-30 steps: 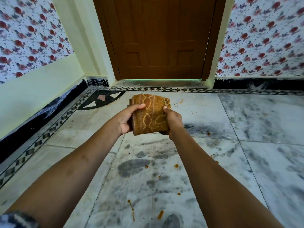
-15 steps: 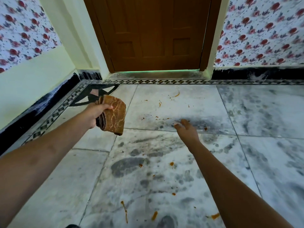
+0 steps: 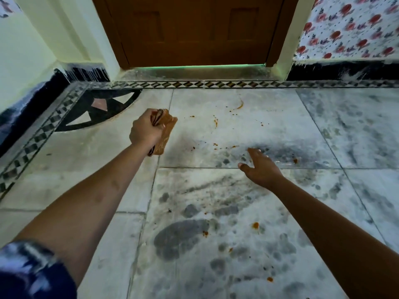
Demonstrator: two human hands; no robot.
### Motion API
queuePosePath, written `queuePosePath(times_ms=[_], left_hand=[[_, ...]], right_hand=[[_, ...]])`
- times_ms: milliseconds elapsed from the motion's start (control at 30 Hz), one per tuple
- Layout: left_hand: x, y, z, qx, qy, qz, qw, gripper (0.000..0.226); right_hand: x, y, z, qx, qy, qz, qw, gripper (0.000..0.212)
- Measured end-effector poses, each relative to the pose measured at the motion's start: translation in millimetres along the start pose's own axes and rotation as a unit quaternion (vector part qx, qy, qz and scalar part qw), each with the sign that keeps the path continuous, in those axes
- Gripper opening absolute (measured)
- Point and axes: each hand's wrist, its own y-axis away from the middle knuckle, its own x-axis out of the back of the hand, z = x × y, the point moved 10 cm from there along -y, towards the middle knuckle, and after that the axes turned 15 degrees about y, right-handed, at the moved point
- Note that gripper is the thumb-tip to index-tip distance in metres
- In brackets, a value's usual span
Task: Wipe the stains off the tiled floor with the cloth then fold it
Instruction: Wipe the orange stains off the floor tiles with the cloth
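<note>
My left hand [image 3: 145, 128] grips a folded brown cloth [image 3: 165, 134] with a pale yellow pattern, held low over the marble floor [image 3: 216, 201] near a tile joint. My right hand [image 3: 260, 167] hovers over the floor with its fingers spread and nothing in it. Orange stains [image 3: 216, 123] are scattered on the tile between and beyond the hands, with a curved orange streak [image 3: 240, 104] farther back. More orange spots [image 3: 255, 225] lie on the nearer tile.
A brown wooden door [image 3: 194, 29] stands shut straight ahead, behind a raised threshold [image 3: 194, 72]. A patterned black border [image 3: 216, 84] runs along the walls, with a fan-shaped inlay [image 3: 97, 108] in the left corner. Floral wallpaper [image 3: 349, 29] covers the right wall. Grey smudges mark the tiles.
My right hand let go of the cloth and moved right, opening over the floor. My left hand carried the cloth left and downward. The view has tilted lower and closer.
</note>
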Motion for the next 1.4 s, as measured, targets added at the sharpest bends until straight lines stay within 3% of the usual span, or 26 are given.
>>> queuePosePath(times_ms=[133, 200, 333, 400, 467, 533, 633, 733, 900, 1067, 1267, 1400], left_hand=[[-5, -14, 17, -0.080, -0.010, 0.048, 0.996, 0.047], [-24, -11, 17, -0.116, -0.020, 0.035, 0.992, 0.054], [-100, 9, -29, -0.126, -0.060, -0.166, 0.976, 0.060], [-134, 29, -63, -0.103, -0.125, -0.298, 0.941, 0.060], [-146, 40, -79, -0.082, -0.166, -0.359, 0.915, 0.058], [-143, 32, -77, -0.061, -0.146, -0.334, 0.929, 0.060], [-149, 11, -62, -0.136, -0.197, -0.236, 0.942, 0.077], [-187, 10, -81, -0.106, -0.286, -0.262, 0.915, 0.076], [-192, -8, -86, -0.105, -0.292, -0.198, 0.930, 0.071], [-209, -43, -81, -0.022, -0.289, -0.177, 0.941, 0.077], [-190, 13, -85, -0.158, -0.296, -0.256, 0.906, 0.083], [-174, -31, -100, -0.080, -0.297, -0.202, 0.930, 0.076]], right_hand=[[-7, -23, -1, -0.016, 0.036, -0.012, 0.999, 0.070], [-14, -34, -2, -0.018, 0.045, -0.017, 0.999, 0.070], [-31, -58, 0, -0.021, 0.066, 0.004, 0.998, 0.072], [-42, -71, 4, -0.019, 0.068, 0.005, 0.997, 0.075], [-54, -82, 8, -0.019, 0.060, 0.002, 0.998, 0.077], [-61, -90, 13, -0.017, 0.062, 0.016, 0.998, 0.078], [-57, -101, 21, -0.024, 0.072, 0.069, 0.995, 0.077], [-59, -115, 26, -0.024, 0.099, 0.088, 0.991, 0.076], [-66, -133, 30, -0.036, 0.093, 0.095, 0.990, 0.076], [-70, -133, 28, -0.051, 0.087, 0.140, 0.985, 0.078], [-66, -133, 28, -0.061, 0.083, 0.145, 0.984, 0.073], [-68, -133, 29, -0.070, 0.082, 0.148, 0.983, 0.072]])
